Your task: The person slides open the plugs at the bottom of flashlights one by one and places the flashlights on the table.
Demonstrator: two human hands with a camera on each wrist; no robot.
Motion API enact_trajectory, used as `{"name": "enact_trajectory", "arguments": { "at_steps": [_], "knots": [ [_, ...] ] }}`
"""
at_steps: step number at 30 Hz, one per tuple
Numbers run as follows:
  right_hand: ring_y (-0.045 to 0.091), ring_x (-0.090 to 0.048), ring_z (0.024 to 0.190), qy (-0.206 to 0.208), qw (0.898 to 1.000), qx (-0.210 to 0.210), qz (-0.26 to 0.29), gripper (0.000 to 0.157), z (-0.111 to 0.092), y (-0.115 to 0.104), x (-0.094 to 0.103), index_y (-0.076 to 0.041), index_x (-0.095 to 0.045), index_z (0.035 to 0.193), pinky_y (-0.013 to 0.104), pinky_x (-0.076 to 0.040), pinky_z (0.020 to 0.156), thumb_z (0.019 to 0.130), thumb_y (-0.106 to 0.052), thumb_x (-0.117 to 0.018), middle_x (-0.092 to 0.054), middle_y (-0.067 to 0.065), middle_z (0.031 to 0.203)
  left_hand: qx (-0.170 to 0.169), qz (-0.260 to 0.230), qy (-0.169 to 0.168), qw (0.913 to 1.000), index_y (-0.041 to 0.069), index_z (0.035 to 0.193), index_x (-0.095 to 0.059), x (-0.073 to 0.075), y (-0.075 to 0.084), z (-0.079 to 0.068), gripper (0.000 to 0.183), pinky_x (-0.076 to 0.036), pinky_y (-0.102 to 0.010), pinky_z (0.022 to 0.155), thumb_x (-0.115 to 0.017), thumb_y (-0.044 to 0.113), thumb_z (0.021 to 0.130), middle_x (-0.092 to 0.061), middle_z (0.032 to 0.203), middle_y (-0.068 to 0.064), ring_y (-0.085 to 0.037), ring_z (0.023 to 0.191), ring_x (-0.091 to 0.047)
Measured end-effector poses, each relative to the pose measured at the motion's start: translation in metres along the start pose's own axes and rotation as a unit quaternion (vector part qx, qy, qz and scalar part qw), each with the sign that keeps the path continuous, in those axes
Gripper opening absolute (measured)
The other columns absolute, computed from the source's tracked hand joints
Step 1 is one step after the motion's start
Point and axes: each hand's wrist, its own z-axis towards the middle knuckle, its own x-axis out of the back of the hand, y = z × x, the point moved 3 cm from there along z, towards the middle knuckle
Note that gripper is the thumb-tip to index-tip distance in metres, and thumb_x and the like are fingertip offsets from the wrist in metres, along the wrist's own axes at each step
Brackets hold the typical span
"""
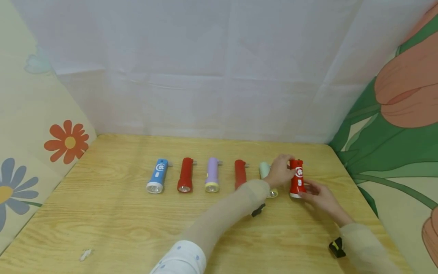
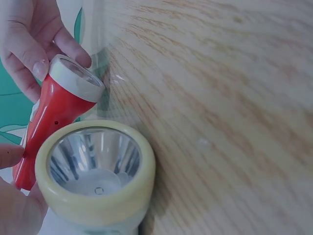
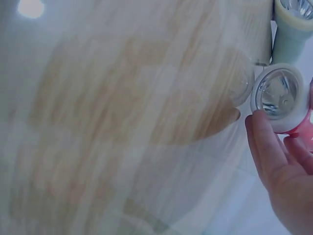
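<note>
Both hands are on a red flashlight [image 1: 297, 182] with a white head ring, at the right end of a row of flashlights. My left hand [image 1: 281, 171] pinches its tail end from the left side. My right hand [image 1: 321, 197] holds the head end from the right, with thumb and fingers around the white ring [image 2: 76, 81]. Just left of it lies a pale green flashlight [image 1: 264, 169] with a cream ring, partly covered by the left hand and wrist in the head view. Its reflector shows close up in the left wrist view.
Further left lie a plain red flashlight [image 1: 240, 173], a purple one [image 1: 213, 171], another red one [image 1: 186, 175] and a blue one [image 1: 159, 175]. A small white scrap [image 1: 85, 254] is on the wooden table [image 1: 130, 224]. A white cloth [image 1: 205, 95] hangs behind.
</note>
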Motion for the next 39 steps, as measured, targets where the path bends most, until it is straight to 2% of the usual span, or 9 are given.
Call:
{"name": "enact_trajectory", "arguments": {
  "at_steps": [3,7,10,14,18,24,26,34,39],
  "knots": [
    [0.036,-0.055,0.100,0.007,1.000,0.000,0.005,0.055,0.000,0.000,-0.001,0.016,-0.034,0.129,0.019,-0.048,0.070,0.086,-0.007,-0.060,-0.049,0.037,0.116,0.001,0.000,0.000,1.0000,0.006,0.119,-0.054,0.001,0.000,-0.001,0.040,-0.040,-0.006,0.062,-0.066,0.009,0.082,-0.055,0.110,-0.004,-0.005,0.082,-0.054],
    [0.020,-0.058,0.092,0.016,1.000,0.003,0.002,0.054,0.000,0.000,-0.001,0.015,-0.035,0.130,0.020,-0.049,0.069,0.087,-0.007,-0.060,-0.050,0.036,0.114,-0.003,0.001,-0.002,1.0000,0.005,0.121,-0.053,0.000,-0.002,-0.001,0.041,-0.040,-0.006,0.063,-0.066,0.007,0.081,-0.056,0.111,-0.006,-0.006,0.083,-0.056],
    [0.007,-0.056,0.087,0.019,1.000,0.003,0.004,0.053,0.001,0.001,-0.001,0.015,-0.036,0.130,0.021,-0.049,0.068,0.087,-0.007,-0.059,-0.051,0.036,0.114,-0.013,0.018,0.001,0.9997,0.004,0.121,-0.054,-0.002,-0.003,0.001,0.041,-0.040,-0.005,0.064,-0.065,0.008,0.081,-0.057,0.110,-0.006,-0.007,0.084,-0.057],
    [-0.001,-0.053,0.084,0.022,1.000,0.003,0.008,0.052,0.001,0.002,-0.001,0.014,-0.036,0.130,0.021,-0.049,0.068,0.088,-0.008,-0.058,-0.051,0.036,0.114,-0.022,0.047,0.006,0.9986,0.003,0.120,-0.055,-0.002,-0.006,0.003,0.042,-0.040,-0.007,0.068,-0.066,0.008,0.080,-0.059,0.109,-0.007,-0.007,0.086,-0.056],
    [0.001,-0.054,0.085,0.019,1.000,-0.007,0.012,0.051,0.001,0.004,-0.001,0.014,-0.038,0.129,0.021,-0.050,0.068,0.088,-0.010,-0.058,-0.052,0.035,0.113,-0.020,0.066,0.006,0.9976,0.003,0.118,-0.058,-0.003,-0.007,0.005,0.041,-0.041,-0.010,0.076,-0.068,0.009,0.079,-0.061,0.109,-0.007,-0.009,0.092,-0.056],
    [0.021,-0.059,0.090,0.003,0.999,-0.028,0.020,0.051,0.002,0.002,-0.002,0.016,-0.037,0.128,0.025,-0.052,0.069,0.089,-0.011,-0.057,-0.052,0.035,0.113,0.008,0.098,-0.002,0.9952,0.003,0.117,-0.059,-0.001,-0.005,0.004,0.040,-0.041,-0.014,0.084,-0.067,0.011,0.078,-0.062,0.110,-0.006,-0.011,0.100,-0.057],
    [0.023,-0.060,0.090,-0.005,0.999,-0.035,0.026,0.051,0.003,0.000,-0.002,0.017,-0.036,0.128,0.027,-0.052,0.069,0.090,-0.010,-0.056,-0.051,0.036,0.113,0.019,0.098,-0.006,0.9950,0.003,0.118,-0.059,-0.001,-0.004,0.004,0.041,-0.042,-0.014,0.084,-0.066,0.010,0.078,-0.063,0.110,-0.006,-0.011,0.100,-0.057],
    [0.014,-0.061,0.084,-0.020,0.998,-0.042,0.051,0.050,0.005,0.000,-0.002,0.022,-0.033,0.127,0.028,-0.053,0.071,0.092,-0.008,-0.052,-0.050,0.038,0.112,0.043,0.095,-0.031,0.9940,0.004,0.120,-0.057,-0.007,-0.007,0.007,0.045,-0.044,-0.014,0.078,-0.066,0.008,0.076,-0.063,0.110,-0.005,-0.010,0.096,-0.057],
    [0.010,-0.059,0.082,-0.025,0.997,-0.052,0.061,0.049,0.008,0.003,0.000,0.021,-0.033,0.127,0.027,-0.052,0.071,0.092,-0.009,-0.050,-0.050,0.037,0.114,0.040,0.128,-0.045,0.9900,0.005,0.110,-0.062,-0.009,-0.007,0.010,0.036,-0.042,-0.012,0.067,-0.068,0.008,0.074,-0.064,0.094,-0.001,-0.008,0.081,-0.056]
  ]
}}
